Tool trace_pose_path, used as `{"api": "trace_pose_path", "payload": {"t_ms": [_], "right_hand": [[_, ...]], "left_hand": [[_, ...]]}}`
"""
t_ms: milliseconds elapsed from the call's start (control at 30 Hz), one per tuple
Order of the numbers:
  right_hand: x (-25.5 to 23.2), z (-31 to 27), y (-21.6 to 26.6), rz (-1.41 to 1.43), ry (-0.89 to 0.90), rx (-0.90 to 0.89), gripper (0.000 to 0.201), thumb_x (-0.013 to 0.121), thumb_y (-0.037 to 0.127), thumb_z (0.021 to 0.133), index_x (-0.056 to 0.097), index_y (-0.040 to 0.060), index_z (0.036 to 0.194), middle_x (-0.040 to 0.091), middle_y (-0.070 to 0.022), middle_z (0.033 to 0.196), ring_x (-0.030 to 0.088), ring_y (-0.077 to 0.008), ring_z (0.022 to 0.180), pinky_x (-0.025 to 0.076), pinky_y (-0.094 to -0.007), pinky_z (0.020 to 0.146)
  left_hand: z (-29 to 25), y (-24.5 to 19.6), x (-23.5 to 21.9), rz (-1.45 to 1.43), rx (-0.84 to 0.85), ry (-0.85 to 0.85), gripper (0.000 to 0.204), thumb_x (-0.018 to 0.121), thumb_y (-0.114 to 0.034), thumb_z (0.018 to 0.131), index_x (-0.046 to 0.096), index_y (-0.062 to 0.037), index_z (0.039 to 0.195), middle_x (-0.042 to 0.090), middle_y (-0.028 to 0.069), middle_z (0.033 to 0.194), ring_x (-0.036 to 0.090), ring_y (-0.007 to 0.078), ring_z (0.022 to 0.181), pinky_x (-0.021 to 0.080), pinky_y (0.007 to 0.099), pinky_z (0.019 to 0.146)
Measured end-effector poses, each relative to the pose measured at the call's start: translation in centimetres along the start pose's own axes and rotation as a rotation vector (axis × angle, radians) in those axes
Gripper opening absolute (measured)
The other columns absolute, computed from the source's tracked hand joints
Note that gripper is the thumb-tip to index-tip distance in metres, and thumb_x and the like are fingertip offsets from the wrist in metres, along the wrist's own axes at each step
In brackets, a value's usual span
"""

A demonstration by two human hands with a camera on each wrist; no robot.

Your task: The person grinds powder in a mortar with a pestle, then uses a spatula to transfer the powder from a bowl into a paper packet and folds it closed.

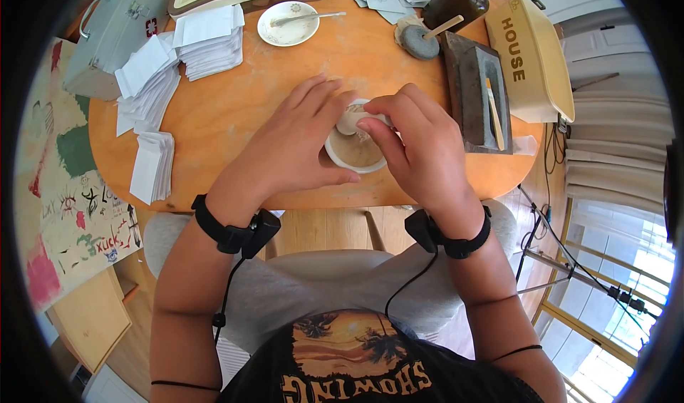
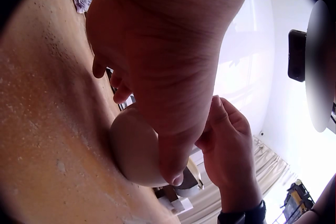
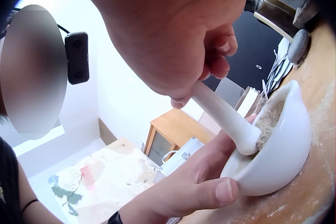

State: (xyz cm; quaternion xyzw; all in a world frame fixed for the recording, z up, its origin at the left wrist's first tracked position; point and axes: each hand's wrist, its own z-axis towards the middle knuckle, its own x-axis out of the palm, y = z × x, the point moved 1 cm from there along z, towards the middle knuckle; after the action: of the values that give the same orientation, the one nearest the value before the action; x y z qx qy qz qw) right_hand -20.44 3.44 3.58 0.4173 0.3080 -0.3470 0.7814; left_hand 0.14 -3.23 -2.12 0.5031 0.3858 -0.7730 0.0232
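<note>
A white mortar with beige powder stands near the table's front edge. My left hand is around its left side, with the thumb along the front rim; the right wrist view shows this hand against the bowl. My right hand pinches the upper end of a white pestle, whose rounded head rests in the powder inside the bowl. In the left wrist view the mortar is partly hidden behind my left hand.
Stacks of white paper packets lie at the left, beside a grey metal box. Behind the mortar is a small dish with a spoon. At the right are a grey stone, a dark bottle, a dark tray and a yellow box.
</note>
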Motion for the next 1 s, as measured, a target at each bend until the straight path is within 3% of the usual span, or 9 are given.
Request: {"api": "trace_pose_path", "payload": {"t_ms": [1000], "right_hand": [[-0.29, -0.04, -0.74, 0.015, -0.003, 0.099, 0.016, 0.084, 0.018, 0.098, 0.074, 0.0058, 0.101, 0.067, -0.0119, 0.093, 0.069, -0.0365, 0.082, 0.055, -0.0460, 0.069]], "left_hand": [[-0.19, -0.02, 0.04, -0.011, -0.008, 0.004, 0.105, 0.101, -0.044, 0.076, 0.052, -0.0044, 0.160, 0.050, 0.0239, 0.167, 0.039, 0.0456, 0.162, 0.040, 0.0524, 0.132]]}}
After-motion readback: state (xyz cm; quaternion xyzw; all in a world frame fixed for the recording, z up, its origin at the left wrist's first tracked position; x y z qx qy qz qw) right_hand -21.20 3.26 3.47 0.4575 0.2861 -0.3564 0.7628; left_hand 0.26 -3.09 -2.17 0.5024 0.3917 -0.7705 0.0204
